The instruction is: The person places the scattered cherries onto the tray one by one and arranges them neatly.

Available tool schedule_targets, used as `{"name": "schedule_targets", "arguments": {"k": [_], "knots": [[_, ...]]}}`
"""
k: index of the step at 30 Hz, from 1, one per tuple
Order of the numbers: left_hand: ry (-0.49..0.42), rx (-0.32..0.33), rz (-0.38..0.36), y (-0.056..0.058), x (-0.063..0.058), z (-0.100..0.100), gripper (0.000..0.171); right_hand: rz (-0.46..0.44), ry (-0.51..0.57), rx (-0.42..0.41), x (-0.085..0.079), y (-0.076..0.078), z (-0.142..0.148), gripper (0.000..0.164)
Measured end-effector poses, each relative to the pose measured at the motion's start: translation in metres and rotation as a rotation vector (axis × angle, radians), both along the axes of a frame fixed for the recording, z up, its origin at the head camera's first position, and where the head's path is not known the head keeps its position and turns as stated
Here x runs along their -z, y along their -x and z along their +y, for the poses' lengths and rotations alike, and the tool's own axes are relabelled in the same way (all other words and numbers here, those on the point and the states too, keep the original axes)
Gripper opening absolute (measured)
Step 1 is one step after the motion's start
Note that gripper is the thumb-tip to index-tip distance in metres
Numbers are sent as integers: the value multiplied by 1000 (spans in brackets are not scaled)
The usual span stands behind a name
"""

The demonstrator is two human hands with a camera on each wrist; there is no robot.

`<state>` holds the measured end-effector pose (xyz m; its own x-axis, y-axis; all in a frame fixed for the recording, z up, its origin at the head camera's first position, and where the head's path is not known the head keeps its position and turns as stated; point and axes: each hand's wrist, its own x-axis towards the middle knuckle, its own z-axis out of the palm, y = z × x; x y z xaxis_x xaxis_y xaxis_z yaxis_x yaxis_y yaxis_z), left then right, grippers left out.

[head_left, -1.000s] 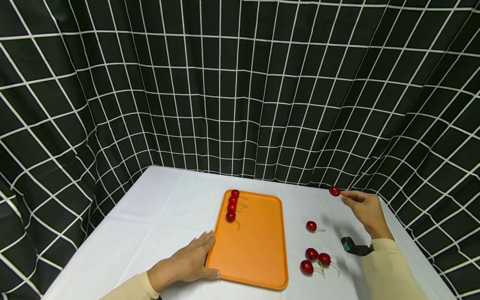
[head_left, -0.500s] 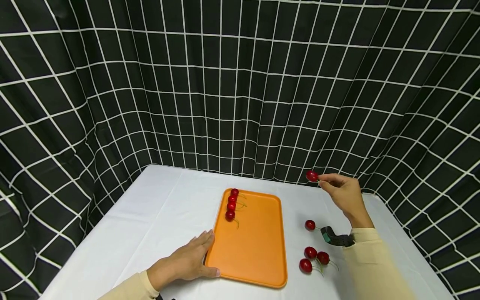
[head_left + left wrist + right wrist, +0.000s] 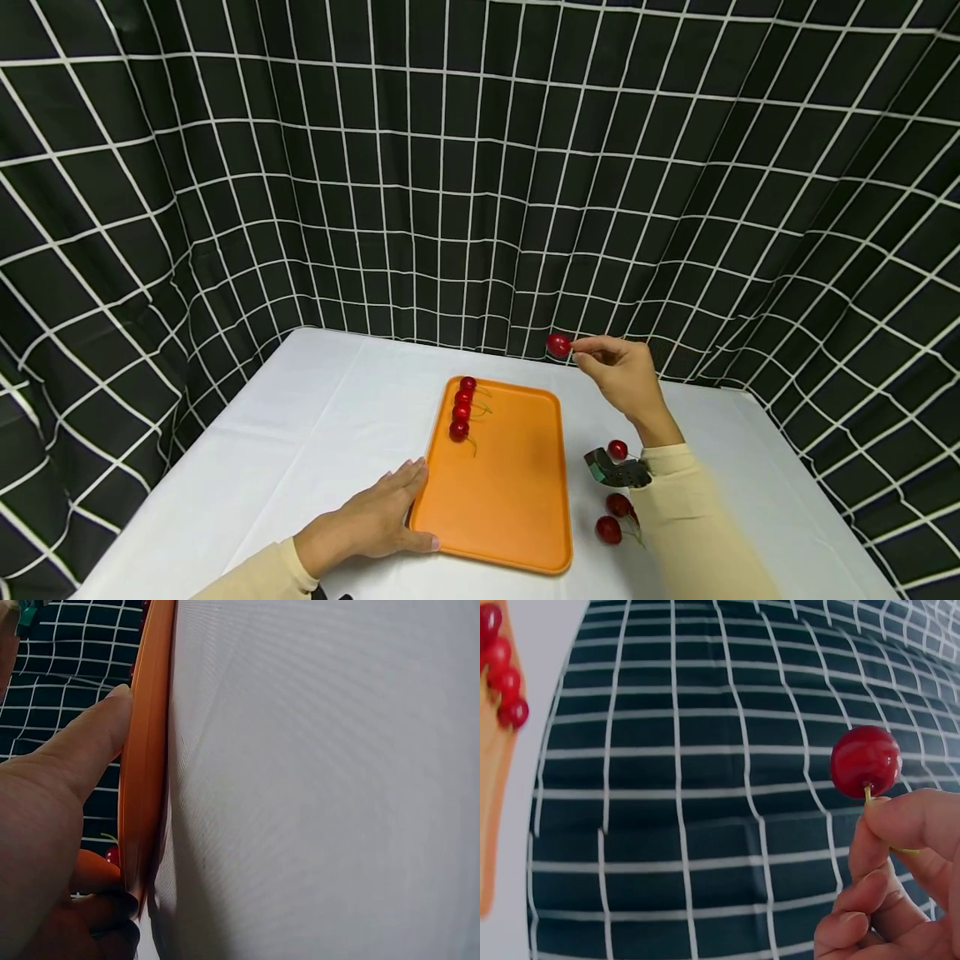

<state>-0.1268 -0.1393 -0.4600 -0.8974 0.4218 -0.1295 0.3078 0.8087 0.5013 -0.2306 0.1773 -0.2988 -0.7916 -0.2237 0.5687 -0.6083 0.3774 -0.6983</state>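
Note:
My right hand (image 3: 621, 377) pinches a red cherry (image 3: 865, 761) by its green stem between thumb and forefinger. In the head view, that cherry is held up beyond the far right corner of the orange tray (image 3: 510, 500). My left hand (image 3: 375, 517) lies with straight fingers against the tray's near left corner, and its thumb (image 3: 105, 724) touches the rim in the left wrist view. Along the tray's left side, several cherries (image 3: 461, 412) form a row, stems pointing right.
Right of the tray, loose cherries lie on the white table: one cherry (image 3: 617, 450) by the right wrist camera (image 3: 615, 468), and others (image 3: 608, 530) nearer, partly hidden by the right sleeve. A black gridded curtain (image 3: 480, 183) stands around the table's back and sides.
My right hand has carried the pinched cherry leftward and a little higher, from the table's right side toward the tray. The left hand stays at the tray's corner.

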Motion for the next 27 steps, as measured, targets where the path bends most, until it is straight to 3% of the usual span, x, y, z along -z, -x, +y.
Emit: {"name": "schedule_targets", "arguments": {"k": [4,9,13,21,27], "knots": [[-2,-1,-3,1,0,0,111,-2,35,-65,8,0,-19,9],[4,-8,-9,1,0,1,112,2,53,-131,37,15,-37,9],[-2,-6,-5,0,0,0,111,-25,48,-135,62,21,-53,9],[-4,-6,7,0,-1,0,111,-82,51,-160,92,19,-78,11],[-5,-3,11,0,0,0,111,-113,-66,-114,113,19,-88,9]]}}
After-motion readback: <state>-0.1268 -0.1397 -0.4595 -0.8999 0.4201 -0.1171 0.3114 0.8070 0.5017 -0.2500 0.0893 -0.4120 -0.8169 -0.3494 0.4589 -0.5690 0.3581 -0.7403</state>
